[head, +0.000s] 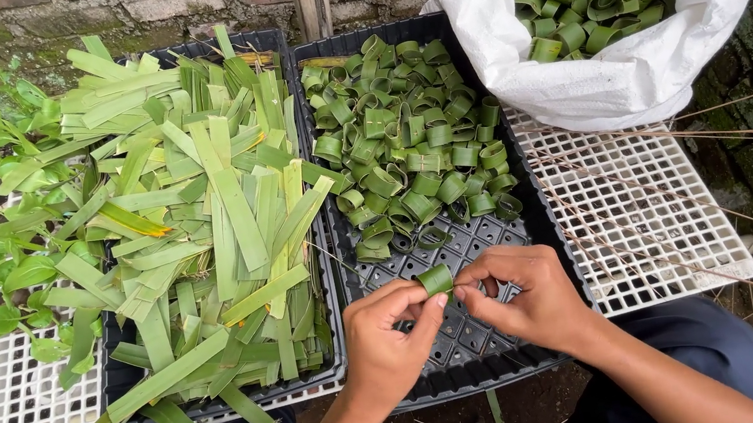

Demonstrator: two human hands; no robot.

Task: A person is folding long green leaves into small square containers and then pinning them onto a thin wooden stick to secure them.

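My left hand (387,337) and my right hand (528,296) meet over the near end of a black perforated tray (479,365). Together they pinch a small green leaf strip rolled into a ring (435,279). The left fingers hold its left side, the right fingertips touch its right edge. Farther back in the same tray lies a heap of several finished leaf rings (406,142). To the left, another black tray (322,379) is piled with flat cut leaf strips (200,228).
A white sack (644,72) at the back right holds more leaf rings. Both trays rest on white plastic grids (658,229), with thin sticks (684,136) lying across the right one. Leafy plants (0,288) grow at left. A brick wall (196,0) runs behind.
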